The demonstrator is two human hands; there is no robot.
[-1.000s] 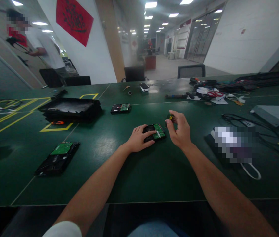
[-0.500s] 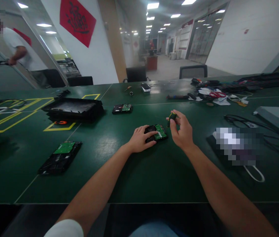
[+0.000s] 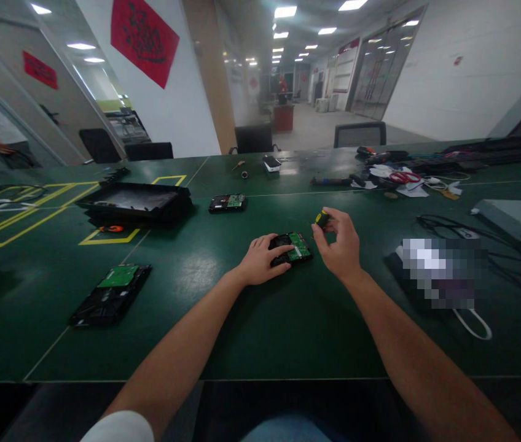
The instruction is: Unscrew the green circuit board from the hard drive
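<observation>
Slippage is looking like the likeliest trouble to me: the right grip (image 3: 338,239) is pinching a small yellow-and-black screwdriver (image 3: 322,218) between thumb and fingers, so a skid could be scratching the hard drive (image 3: 301,247) or jabbing the left grip (image 3: 261,261), which is lying spread open across it. The hard drive is resting flat on the green surface (image 3: 260,334), under the left grip's fingers and just beside the right grip, not touching it.

We reach both bare arms forward, the left arm (image 3: 187,341) and right arm (image 3: 410,344) slanting inward. Our left hand (image 3: 260,261) lies palm down, fingers (image 3: 282,250) spread, thumb apart. Our right hand (image 3: 340,242) is raised, its thumb and fingertips curled into a pinch.
</observation>
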